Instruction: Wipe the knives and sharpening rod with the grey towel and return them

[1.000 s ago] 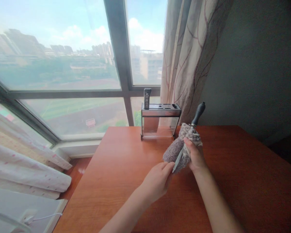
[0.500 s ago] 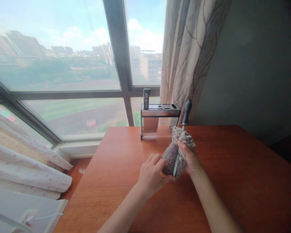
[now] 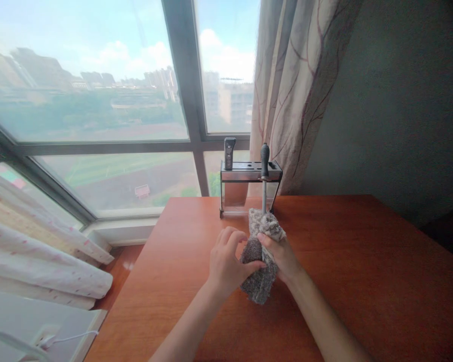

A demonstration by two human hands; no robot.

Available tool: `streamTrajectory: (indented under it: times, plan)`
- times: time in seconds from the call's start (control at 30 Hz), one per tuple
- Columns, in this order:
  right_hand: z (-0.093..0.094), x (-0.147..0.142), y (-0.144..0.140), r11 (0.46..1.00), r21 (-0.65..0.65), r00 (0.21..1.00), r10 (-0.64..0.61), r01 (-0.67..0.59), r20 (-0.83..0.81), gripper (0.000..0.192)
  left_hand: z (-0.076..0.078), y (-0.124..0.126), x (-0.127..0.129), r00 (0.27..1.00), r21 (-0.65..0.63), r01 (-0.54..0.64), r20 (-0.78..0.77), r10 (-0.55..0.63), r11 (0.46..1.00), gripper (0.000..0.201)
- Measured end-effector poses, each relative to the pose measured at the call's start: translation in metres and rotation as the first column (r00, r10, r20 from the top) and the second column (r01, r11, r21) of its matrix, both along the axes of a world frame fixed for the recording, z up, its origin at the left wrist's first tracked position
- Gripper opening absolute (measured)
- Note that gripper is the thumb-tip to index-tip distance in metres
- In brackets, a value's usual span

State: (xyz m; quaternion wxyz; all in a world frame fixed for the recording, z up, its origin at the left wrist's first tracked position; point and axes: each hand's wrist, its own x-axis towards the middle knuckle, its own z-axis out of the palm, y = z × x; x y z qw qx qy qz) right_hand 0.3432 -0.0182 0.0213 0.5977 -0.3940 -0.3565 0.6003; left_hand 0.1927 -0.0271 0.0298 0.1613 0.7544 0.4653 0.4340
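A sharpening steel (image 3: 264,193) stands nearly upright, its black ribbed handle (image 3: 265,161) at the top. A fuzzy grey cloth (image 3: 262,286) wraps the lower rod, hiding its tip. My right hand (image 3: 283,256) is closed round the cloth and the rod within it, thumb lying in front. On the other side my left hand (image 3: 228,259) curls at the cloth's left edge; its thumb lies across the front and some fingertips are hidden. Behind the steel is a knife block (image 3: 234,176) with clear sides and slots on top. One dark knife handle (image 3: 229,153) sticks up from its left end.
The brown wooden table (image 3: 173,241) reaches to the window frame (image 3: 136,147) at the back. A patterned curtain (image 3: 287,90) hangs behind the block, and another curtain (image 3: 41,261) lies low at the left. A white cable (image 3: 75,336) runs near the left wall.
The steel and cloth have moved left and nearer to me, from tilted to almost upright. More rod shows above the cloth. My left thumb has moved up on the cloth.
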Motion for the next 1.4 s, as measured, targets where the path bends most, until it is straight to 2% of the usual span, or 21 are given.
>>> streamTrajectory:
  times: [0.07, 0.17, 0.27, 0.37, 0.47, 0.57, 0.67, 0.83, 0.9, 0.97, 1.07, 1.13, 1.23, 1.33, 1.4]
  plan:
    - [-0.003, 0.0, -0.005, 1.0, 0.002, 0.999, 0.008, -0.008, 0.053, 0.028, 0.002, 0.004, -0.006, 0.993, -0.052, 0.112, 0.054, -0.11, 0.992, 0.053]
    - [-0.006, -0.004, -0.018, 0.997, 0.012, 0.989, 0.074, -0.076, 0.124, 0.034, 0.008, 0.011, -0.018, 0.932, -0.119, 0.282, 0.269, -0.242, 0.952, 0.051]
    - [-0.004, -0.012, -0.032, 0.983, 0.046, 0.973, 0.168, -0.177, 0.158, 0.042, 0.013, 0.015, -0.026, 0.852, -0.167, 0.345, 0.468, -0.234, 0.924, 0.04]
    - [-0.001, -0.022, -0.04, 0.965, 0.076, 0.958, 0.238, -0.252, 0.163, 0.037, 0.015, 0.014, -0.026, 0.819, -0.218, 0.391, 0.526, -0.23, 0.894, 0.035]
    - [0.002, -0.029, -0.041, 0.952, 0.085, 0.948, 0.281, -0.296, 0.149, 0.03, 0.015, 0.009, -0.021, 0.775, -0.335, 0.42, 0.615, -0.142, 0.844, 0.027]
    - [0.002, -0.032, -0.038, 0.948, 0.069, 0.944, 0.3, -0.311, 0.135, 0.032, 0.017, 0.007, -0.016, 0.687, -0.39, 0.433, 0.727, -0.017, 0.813, 0.023]
    - [0.0, -0.033, -0.038, 0.933, 0.028, 0.926, 0.353, -0.36, 0.135, 0.033, 0.019, 0.012, -0.02, 0.577, -0.375, 0.367, 0.81, 0.109, 0.851, 0.022]
    - [-0.008, -0.023, -0.042, 0.863, -0.009, 0.86, 0.505, -0.506, 0.068, 0.034, 0.021, 0.034, -0.048, 0.315, -0.333, 0.233, 0.915, 0.253, 0.913, 0.023]
    - [-0.01, -0.013, -0.039, 0.862, -0.054, 0.863, 0.505, -0.505, -0.009, 0.033, 0.019, 0.041, -0.06, 0.272, -0.347, 0.174, 0.916, 0.294, 0.921, 0.024]
    - [-0.012, -0.004, -0.033, 0.893, -0.125, 0.898, 0.416, -0.433, -0.142, 0.032, 0.016, 0.044, -0.065, 0.297, -0.353, 0.169, 0.909, 0.294, 0.92, 0.025]
    - [-0.013, 0.01, -0.017, 0.93, -0.211, 0.907, 0.21, -0.3, -0.365, 0.032, 0.011, 0.041, -0.055, 0.382, -0.368, 0.295, 0.891, 0.245, 0.882, 0.024]
    - [-0.012, 0.018, -0.007, 0.943, -0.224, 0.878, 0.121, -0.248, -0.463, 0.034, 0.009, 0.035, -0.042, 0.44, -0.396, 0.421, 0.876, 0.197, 0.816, 0.024]
    - [-0.009, 0.028, 0.002, 0.953, -0.216, 0.851, 0.074, -0.215, -0.52, 0.041, 0.007, 0.024, -0.023, 0.536, -0.457, 0.556, 0.836, 0.121, 0.694, 0.026]
    - [-0.006, 0.036, 0.009, 0.969, -0.189, 0.843, 0.033, -0.158, -0.537, 0.052, 0.003, 0.016, -0.012, 0.638, -0.533, 0.613, 0.769, 0.033, 0.584, 0.028]
    - [-0.006, 0.04, 0.013, 0.981, -0.171, 0.844, -0.016, -0.091, -0.536, 0.058, 0.0, 0.012, -0.008, 0.694, -0.575, 0.613, 0.719, -0.022, 0.542, 0.03]
